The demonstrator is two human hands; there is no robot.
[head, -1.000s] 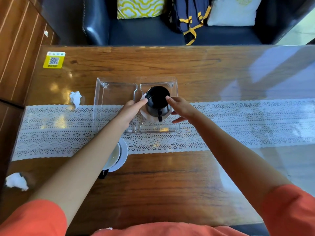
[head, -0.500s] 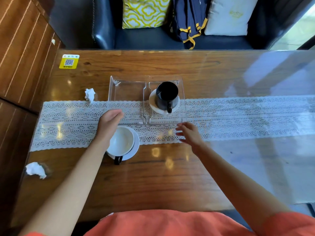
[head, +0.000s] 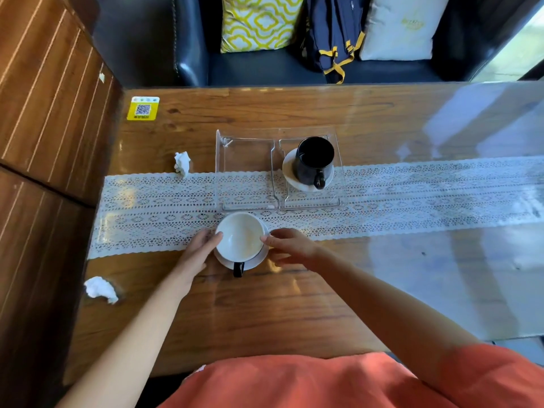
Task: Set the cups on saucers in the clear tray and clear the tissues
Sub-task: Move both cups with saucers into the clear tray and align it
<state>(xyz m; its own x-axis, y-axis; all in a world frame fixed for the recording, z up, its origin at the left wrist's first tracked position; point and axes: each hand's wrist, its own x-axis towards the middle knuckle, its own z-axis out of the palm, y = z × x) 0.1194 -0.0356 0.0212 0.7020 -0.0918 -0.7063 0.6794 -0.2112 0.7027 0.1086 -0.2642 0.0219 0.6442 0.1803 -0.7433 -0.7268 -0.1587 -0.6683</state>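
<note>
A clear two-compartment tray point(head: 247, 201) sits on the lace runner. Its right compartment holds a black cup point(head: 315, 160) on a white saucer point(head: 290, 175); the left compartment is empty. Just in front of the tray, a second cup point(head: 240, 237), white inside with a black handle, stands on its white saucer point(head: 256, 260) on the table. My left hand point(head: 200, 251) clasps that saucer's left edge and my right hand point(head: 291, 245) its right edge, fingertips touching the cup's rim. One crumpled tissue point(head: 182, 163) lies left of the tray, another point(head: 100, 290) near the table's left edge.
A white lace runner point(head: 412, 195) crosses the glass-topped wooden table point(head: 294, 313). A yellow QR sticker point(head: 143, 108) sits at the far left corner. Beyond the table is a dark sofa with cushions and a backpack point(head: 335, 33). A wood-panelled wall point(head: 44, 113) stands on the left.
Both hands let go of the black cup's saucer in the tray, drew back toward me, and now close around the white-lined cup's saucer from both sides.
</note>
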